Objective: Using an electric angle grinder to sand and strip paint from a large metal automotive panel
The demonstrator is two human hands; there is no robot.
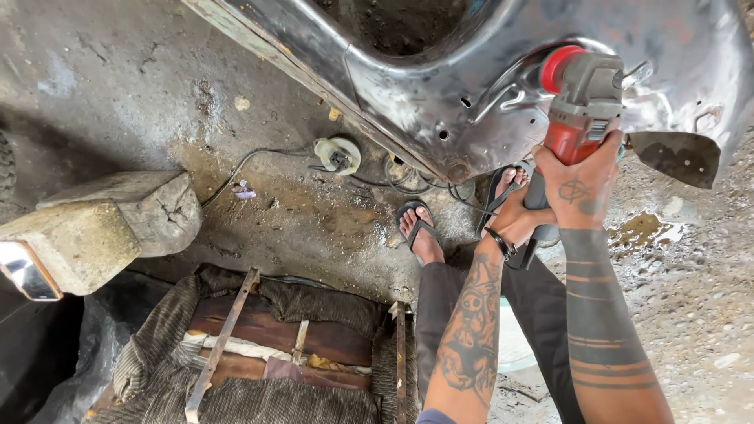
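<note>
While my right hand [583, 184] is wrapped around the red angle grinder [580, 110] body and my left hand [514, 224] closes on its dark rear handle, pressed to the car panel [471, 86], it seems heavy, rigid, needing firm two-handed hold.

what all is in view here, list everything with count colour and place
angle grinder: 1, red and grey, upper right, held against the metal panel
metal body panel: 1, dark bare metal, across the top
power socket: 1, pale, on the ground at centre, dark cable running to it
wooden blocks: 2, grey-brown, at left
worn seat frame: 1, brown with rusty metal bars, bottom left
puddle: 1, muddy, on the ground at right
sandals: 2, black, on the feet at centre
left hand: 1, tattooed arm, gripping the grinder's dark handle
right hand: 1, tattooed, gripping the grinder's body
</note>
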